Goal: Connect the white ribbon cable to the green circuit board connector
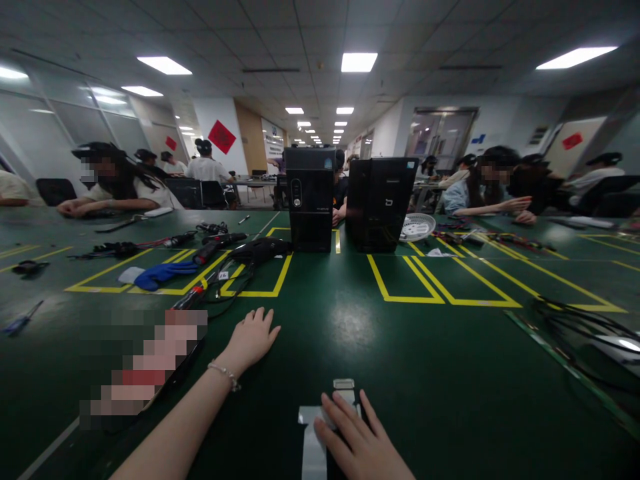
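My left hand (254, 339) lies flat on the green tabletop (430, 353), fingers stretched a little apart, with nothing in it. My right hand (357, 433) rests spread over a pale silvery flat piece (314, 440) near the bottom of the view. Its fingers cover part of that piece, so I cannot make out its kind. A small light-coloured rectangular end (344, 384) shows just beyond the fingertips. Left of my left arm, a long object with a red-and-black end (190, 297) is mostly blurred out.
Two black computer towers (310, 200) (383, 203) stand upright ahead. Blue-and-white gloves (165, 273), cables and tools lie to the left. A green strip (555, 357) and black cables (590, 333) are at right. Yellow tape outlines mark the table; several people sit around it.
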`<act>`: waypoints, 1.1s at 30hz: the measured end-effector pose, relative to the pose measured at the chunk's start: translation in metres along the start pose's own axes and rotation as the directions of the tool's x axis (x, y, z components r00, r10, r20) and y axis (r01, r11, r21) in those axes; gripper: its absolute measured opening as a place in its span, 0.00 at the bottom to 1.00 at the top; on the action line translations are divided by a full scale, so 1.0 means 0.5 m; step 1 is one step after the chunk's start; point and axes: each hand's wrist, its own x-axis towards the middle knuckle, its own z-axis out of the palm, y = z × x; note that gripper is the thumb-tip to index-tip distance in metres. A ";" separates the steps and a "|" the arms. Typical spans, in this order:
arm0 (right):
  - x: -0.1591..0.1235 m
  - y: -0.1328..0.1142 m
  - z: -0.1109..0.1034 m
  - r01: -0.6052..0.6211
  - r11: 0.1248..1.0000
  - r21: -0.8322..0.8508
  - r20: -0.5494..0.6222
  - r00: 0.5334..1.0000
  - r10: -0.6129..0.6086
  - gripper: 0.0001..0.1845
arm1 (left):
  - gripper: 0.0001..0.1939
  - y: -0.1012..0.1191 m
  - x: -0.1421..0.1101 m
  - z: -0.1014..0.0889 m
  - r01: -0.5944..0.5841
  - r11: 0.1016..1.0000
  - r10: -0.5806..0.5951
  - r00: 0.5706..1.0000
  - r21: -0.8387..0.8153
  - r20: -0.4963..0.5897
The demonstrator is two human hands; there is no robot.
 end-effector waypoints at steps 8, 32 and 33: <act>0.009 0.009 -0.034 -0.013 0.996 0.093 0.087 0.996 0.005 0.33 | 0.29 0.000 0.003 0.004 0.000 1.000 0.000 1.000 0.000 -0.012; -0.391 0.298 -0.113 -0.705 0.704 -0.081 -0.280 0.694 0.663 0.31 | 0.30 0.002 -0.001 0.001 0.013 1.000 -0.013 1.000 -0.025 0.004; -0.387 0.295 -0.115 -0.704 0.705 -0.077 -0.284 0.694 0.662 0.31 | 0.30 0.002 -0.001 0.000 0.013 1.000 -0.013 1.000 -0.018 0.006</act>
